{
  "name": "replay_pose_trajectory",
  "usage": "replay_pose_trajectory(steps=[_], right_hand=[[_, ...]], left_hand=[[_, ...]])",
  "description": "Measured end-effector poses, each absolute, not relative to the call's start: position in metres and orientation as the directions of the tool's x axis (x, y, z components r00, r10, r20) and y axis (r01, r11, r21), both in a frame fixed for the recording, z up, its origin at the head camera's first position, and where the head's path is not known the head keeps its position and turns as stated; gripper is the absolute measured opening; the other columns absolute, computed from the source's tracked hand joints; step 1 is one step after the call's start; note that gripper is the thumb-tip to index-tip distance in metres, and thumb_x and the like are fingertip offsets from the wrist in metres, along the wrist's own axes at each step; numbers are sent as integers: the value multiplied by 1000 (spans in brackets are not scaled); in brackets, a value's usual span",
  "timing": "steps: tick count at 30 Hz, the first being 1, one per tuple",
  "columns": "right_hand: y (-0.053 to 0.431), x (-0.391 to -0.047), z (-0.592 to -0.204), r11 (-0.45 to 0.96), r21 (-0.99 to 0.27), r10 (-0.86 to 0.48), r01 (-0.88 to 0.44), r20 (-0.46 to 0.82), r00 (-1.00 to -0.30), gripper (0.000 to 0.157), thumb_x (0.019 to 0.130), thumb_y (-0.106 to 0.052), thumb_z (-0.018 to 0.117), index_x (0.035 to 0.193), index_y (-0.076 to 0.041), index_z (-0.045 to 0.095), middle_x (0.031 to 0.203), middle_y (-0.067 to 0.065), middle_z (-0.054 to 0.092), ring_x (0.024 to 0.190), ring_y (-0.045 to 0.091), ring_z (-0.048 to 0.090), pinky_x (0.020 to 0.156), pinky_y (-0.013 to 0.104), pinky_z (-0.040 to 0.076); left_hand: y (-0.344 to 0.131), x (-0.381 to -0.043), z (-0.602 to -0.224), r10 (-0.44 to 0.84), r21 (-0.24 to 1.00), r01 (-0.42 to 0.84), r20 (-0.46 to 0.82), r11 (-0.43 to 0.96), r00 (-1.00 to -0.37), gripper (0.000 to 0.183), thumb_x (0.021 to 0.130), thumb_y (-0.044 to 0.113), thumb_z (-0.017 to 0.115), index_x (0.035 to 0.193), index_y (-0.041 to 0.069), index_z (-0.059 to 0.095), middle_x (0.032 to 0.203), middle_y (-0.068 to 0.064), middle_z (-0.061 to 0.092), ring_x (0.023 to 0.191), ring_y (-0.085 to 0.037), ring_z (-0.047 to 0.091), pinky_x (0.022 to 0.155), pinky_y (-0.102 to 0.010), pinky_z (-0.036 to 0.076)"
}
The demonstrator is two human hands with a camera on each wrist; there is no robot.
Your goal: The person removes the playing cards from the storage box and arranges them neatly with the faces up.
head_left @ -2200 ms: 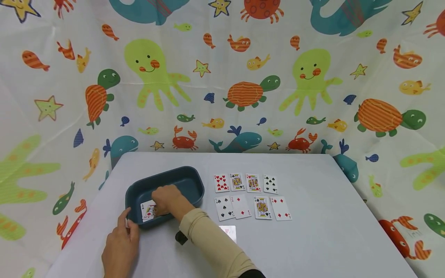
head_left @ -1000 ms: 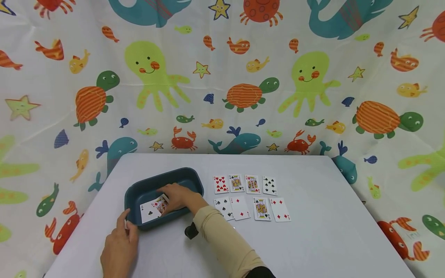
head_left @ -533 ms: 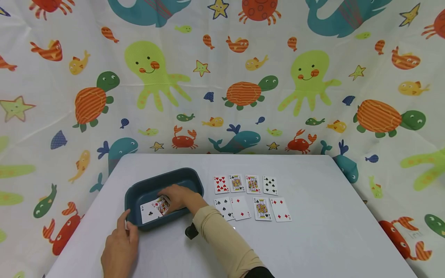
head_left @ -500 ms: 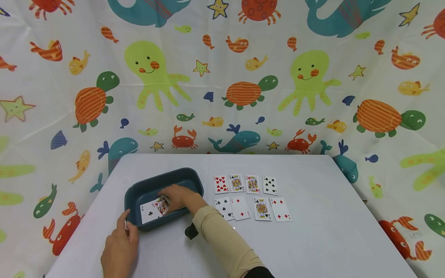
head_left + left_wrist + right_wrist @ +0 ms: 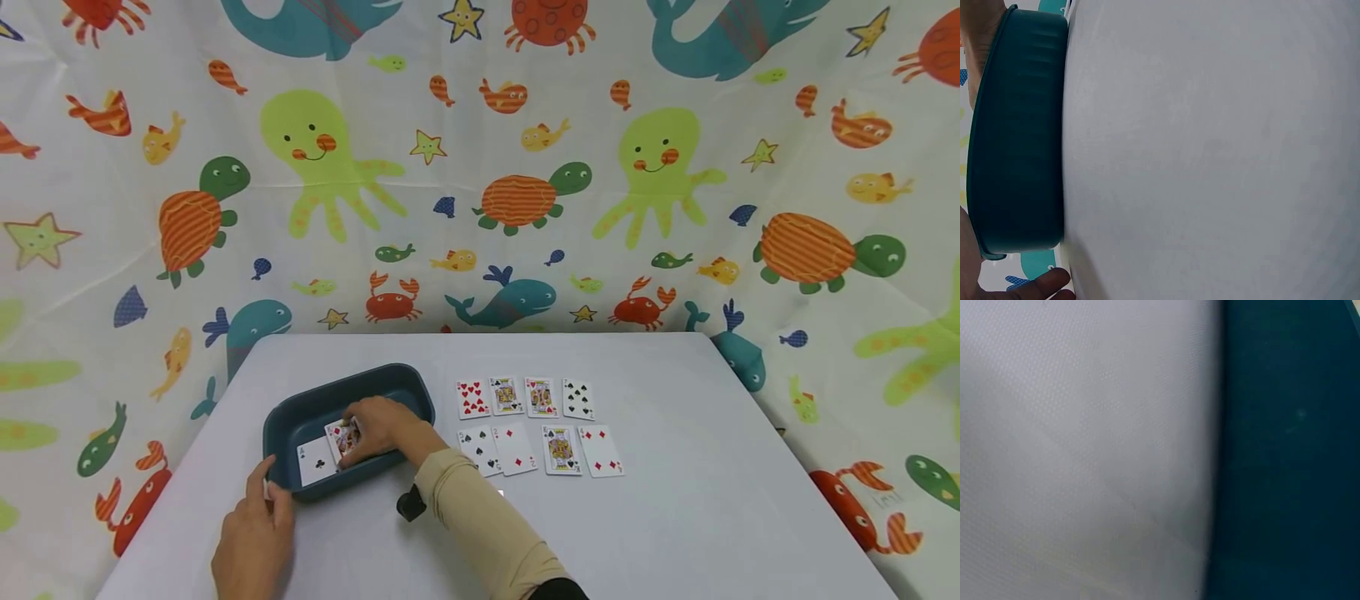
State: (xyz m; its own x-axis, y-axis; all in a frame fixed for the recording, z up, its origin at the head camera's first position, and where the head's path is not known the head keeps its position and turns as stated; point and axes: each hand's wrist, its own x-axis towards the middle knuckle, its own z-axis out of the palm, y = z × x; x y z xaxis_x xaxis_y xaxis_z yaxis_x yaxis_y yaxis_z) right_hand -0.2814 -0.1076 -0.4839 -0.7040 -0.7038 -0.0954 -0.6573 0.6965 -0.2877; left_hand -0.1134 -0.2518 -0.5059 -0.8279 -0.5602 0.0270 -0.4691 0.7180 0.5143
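Note:
A dark teal rectangular tray stands on the left of the white table. My right hand reaches into it. Its thumb and fingers pinch the right side of a red face playing card; their tips are partly hidden. A club card lies face up beside it, in the tray's near left end. At the tray's near left corner, my left hand rests against the outside with index finger and thumb. The left wrist view shows the tray's outer wall and the left fingers beside its end.
Right of the tray, a back row of face-up cards holds a heart card and several others. In the nearer row are a spade card, a two of diamonds, a king and another diamond card. The right sleeve crosses the table.
My right hand has moved rightward inside the tray since the first frame, uncovering the club card. The face card has turned and shifted slightly. My left hand stays at the tray's corner.

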Motion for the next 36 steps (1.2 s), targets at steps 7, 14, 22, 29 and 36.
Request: replay_pose_trajectory(steps=[7, 14, 22, 29, 36], right_hand=[[-103, -279, -481, 688, -422, -661, -591, -29, -749, 70, 73, -61, 84, 131, -26, 67, 114, -12, 65, 92, 2, 54, 77, 18, 45], [-92, -271, -473, 605, -545, -648, -581, 88, -757, 70, 74, -59, 84, 131, -23, 68, 120, -12, 66, 96, 0, 54, 84, 14, 44], [-72, -259, -470, 502, -684, -600, -530, 166, -783, 65, 76, -52, 85, 130, -21, 68, 126, -11, 66, 113, 3, 59, 96, 19, 46], [-43, -247, -468, 409, -790, -551, -456, 184, -814, 63, 77, -45, 86, 131, -20, 67, 133, -10, 64, 124, 9, 58, 105, 30, 46], [-14, -236, -469, 298, -859, -503, -416, 229, -833, 61, 79, -42, 85, 133, -23, 67, 139, -11, 62, 127, 6, 55, 109, 36, 44]], left_hand=[[-251, -114, -507, -550, 514, -452, 47, 729, -834, 51, 107, 25, 38, 156, 15, 32, 84, -19, 60, 75, -34, 54, 66, -56, 50], [-250, -114, -507, -550, 512, -450, 53, 732, -834, 50, 107, 25, 37, 156, 15, 33, 79, -17, 57, 73, -33, 52, 61, -51, 47], [-254, -112, -510, -568, 505, -462, 69, 729, -820, 49, 107, 25, 34, 154, 15, 35, 76, -16, 55, 70, -33, 52, 56, -48, 44], [-254, -113, -511, -569, 501, -471, 53, 726, -821, 50, 107, 25, 33, 155, 15, 33, 77, -17, 52, 70, -32, 50, 58, -46, 42], [-252, -115, -509, -571, 500, -473, 55, 726, -819, 50, 107, 25, 33, 156, 16, 33, 77, -17, 53, 70, -33, 50, 58, -47, 42]])
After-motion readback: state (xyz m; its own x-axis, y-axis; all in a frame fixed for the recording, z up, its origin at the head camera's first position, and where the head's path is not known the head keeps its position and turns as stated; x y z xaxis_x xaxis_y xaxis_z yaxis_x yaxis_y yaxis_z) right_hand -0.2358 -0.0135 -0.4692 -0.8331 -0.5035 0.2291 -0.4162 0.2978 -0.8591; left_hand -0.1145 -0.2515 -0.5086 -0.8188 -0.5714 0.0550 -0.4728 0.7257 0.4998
